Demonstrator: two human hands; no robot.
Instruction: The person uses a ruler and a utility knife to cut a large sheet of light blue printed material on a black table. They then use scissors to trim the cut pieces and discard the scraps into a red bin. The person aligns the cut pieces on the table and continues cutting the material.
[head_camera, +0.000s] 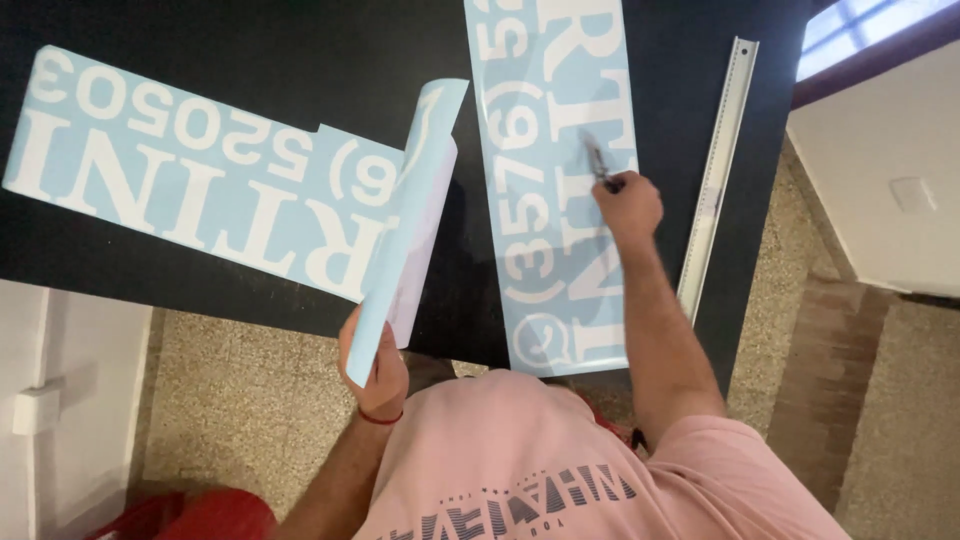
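Observation:
My left hand (375, 375) grips the curled end of a light blue vinyl sheet (200, 170) with white lettering, lifting that end off the black table (330, 50). The rest of this sheet lies flat toward the left. My right hand (628, 205) holds a small dark-handled cutting tool (598, 160) with its tip on a second light blue lettered sheet (555, 180), which lies flat on the table in front of me.
A long metal ruler (718, 170) lies on the table right of the second sheet. Speckled floor (230, 400) shows below the table edge. A white cabinet (50, 400) stands at left, a white wall (880, 170) at right. Something red (200, 515) sits on the floor.

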